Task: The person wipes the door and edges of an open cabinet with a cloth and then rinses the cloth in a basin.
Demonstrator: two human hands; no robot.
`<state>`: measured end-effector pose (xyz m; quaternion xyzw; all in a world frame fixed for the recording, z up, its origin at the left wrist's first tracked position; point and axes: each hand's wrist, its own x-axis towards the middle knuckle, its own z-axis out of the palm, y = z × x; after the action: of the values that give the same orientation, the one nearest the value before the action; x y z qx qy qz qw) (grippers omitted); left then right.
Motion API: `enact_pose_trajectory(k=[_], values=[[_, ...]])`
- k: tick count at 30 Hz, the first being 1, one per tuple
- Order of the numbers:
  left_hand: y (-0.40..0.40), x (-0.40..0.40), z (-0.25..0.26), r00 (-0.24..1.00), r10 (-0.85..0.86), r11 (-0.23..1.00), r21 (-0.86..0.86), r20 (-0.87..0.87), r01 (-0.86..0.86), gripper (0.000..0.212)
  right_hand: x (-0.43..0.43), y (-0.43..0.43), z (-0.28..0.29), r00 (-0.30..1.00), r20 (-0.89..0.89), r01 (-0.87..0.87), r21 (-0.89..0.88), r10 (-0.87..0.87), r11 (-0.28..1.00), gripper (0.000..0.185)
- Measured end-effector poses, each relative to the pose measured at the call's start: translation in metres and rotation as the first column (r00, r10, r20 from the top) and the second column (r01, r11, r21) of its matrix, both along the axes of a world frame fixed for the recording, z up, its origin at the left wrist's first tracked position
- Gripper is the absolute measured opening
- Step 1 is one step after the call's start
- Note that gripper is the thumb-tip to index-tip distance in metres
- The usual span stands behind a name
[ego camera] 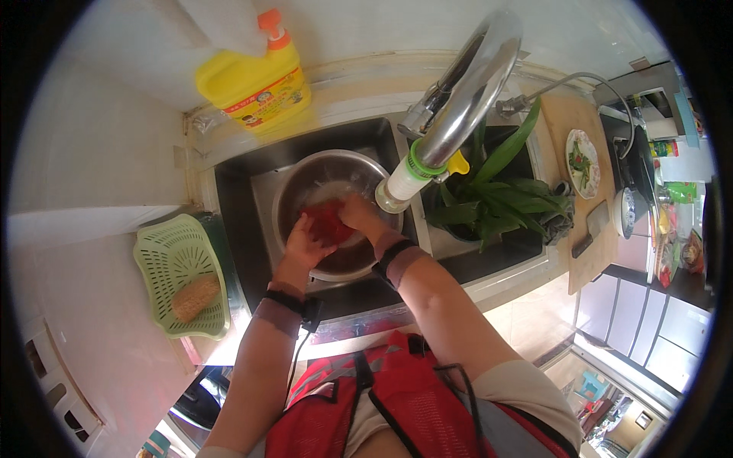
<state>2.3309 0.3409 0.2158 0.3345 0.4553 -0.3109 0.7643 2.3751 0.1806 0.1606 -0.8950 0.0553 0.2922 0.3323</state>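
Observation:
A round stainless steel basin [338,272] stands in the left bowl of a dark double sink [240,229], with some water in it. Inside the basin is a soft-looking red item [332,222], perhaps a cloth; its exact kind is unclear. My left hand [304,243] holds its left edge, thumb and fingers spread around it. From the right, my right hand [359,214] grips its upper edge with bent fingers, partly hidden. A chrome faucet [475,74] with a white and green filter nozzle [404,180] hangs just right of my right hand.
A green plastic basket [154,246] holding a brown scrubber [196,297] stands left of the sink. Behind is a yellow detergent bottle [257,86]. A leafy plant [492,200] fills the right bowl. Farther right, a cutting board [558,126] bears a plate [592,154] and a cleaver [595,223].

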Motion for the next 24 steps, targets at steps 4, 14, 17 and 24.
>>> enact_pose_trajectory(k=[4,14,17,24], values=[[-0.003,0.005,-0.008,0.997,0.058,0.989,-0.141,0.05,-0.05,0.052,-0.016,0.036,0.015,0.945,-0.266,0.327,0.726,-0.191,0.605,0.017],[0.021,-0.01,-0.052,0.97,0.231,0.967,-0.123,0.071,-0.221,0.04,0.002,0.03,0.032,0.938,0.307,0.125,0.124,-0.158,0.984,0.023],[0.002,0.002,-0.006,0.973,0.23,0.965,0.119,0.035,-0.232,0.043,-0.004,-0.008,-0.031,0.945,0.304,0.167,-0.124,-0.123,0.978,0.03],[-0.003,0.002,-0.004,0.948,0.092,0.996,0.035,-0.303,-0.085,0.058,-0.023,0.01,-0.017,0.879,-0.113,-0.464,0.015,0.463,0.886,0.03]])
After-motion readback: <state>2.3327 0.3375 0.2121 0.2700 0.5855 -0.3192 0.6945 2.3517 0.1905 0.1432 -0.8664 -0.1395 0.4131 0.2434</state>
